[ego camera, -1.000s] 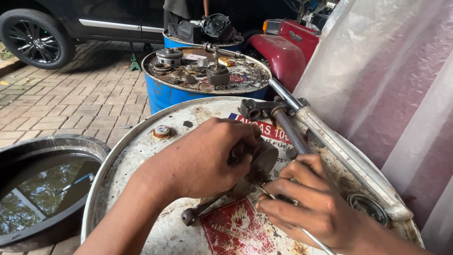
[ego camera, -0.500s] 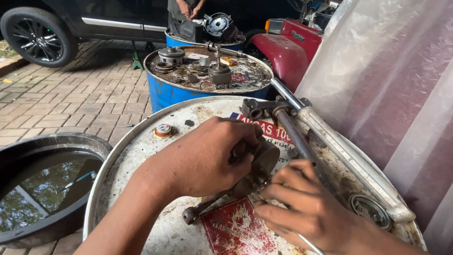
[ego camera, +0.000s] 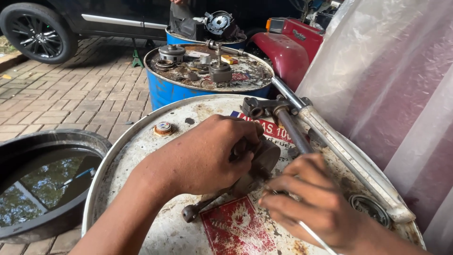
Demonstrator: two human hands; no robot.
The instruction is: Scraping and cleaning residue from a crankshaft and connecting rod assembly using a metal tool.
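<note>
My left hand (ego camera: pixel 207 153) is closed over a round grey metal part (ego camera: pixel 259 163) that rests on the lid of a white steel drum (ego camera: pixel 141 151). A dark lever with a round end (ego camera: pixel 198 210) sticks out from under that part toward me. My right hand (ego camera: pixel 316 200) pinches a thin metal rod (ego camera: pixel 314 236), its tip at the edge of the part. Most of the part is hidden by my fingers.
A long grey shaft with a forked end (ego camera: pixel 283 118) and a white bar (ego camera: pixel 349 160) lie across the drum's right side. A small bung cap (ego camera: pixel 163 128) sits at the left. Behind stands a blue drum (ego camera: pixel 188 89) with greasy parts. A black tub of liquid (ego camera: pixel 42 184) is at left; plastic sheeting (ego camera: pixel 391 80) hangs at right.
My right hand has slid a little toward me along the thin rod. My left hand stays clamped on the part.
</note>
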